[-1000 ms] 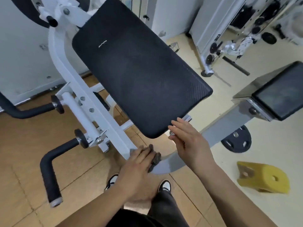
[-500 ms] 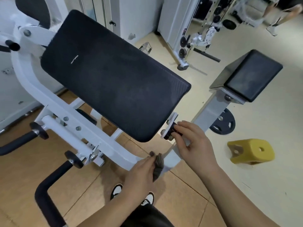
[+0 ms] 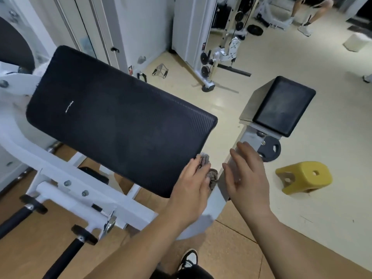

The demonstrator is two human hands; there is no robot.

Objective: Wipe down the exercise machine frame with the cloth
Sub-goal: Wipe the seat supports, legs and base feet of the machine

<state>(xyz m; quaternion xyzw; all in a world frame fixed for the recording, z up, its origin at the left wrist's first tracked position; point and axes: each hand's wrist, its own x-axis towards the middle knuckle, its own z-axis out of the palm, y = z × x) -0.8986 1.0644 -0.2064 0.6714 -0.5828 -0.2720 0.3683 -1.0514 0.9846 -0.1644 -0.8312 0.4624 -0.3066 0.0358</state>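
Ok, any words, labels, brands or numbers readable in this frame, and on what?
No text is legible.
Black pad: small white mark, too small to read.
White wall panel: red sticker near its base, blurred.
Cable machine: small red label, blurred.
Cloth under the left hand: no lettering visible.

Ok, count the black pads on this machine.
2. The large pad fills the centre; the small pad sits to the right on the grey post. A dark curved shape cut off at the upper left edge may be a third.
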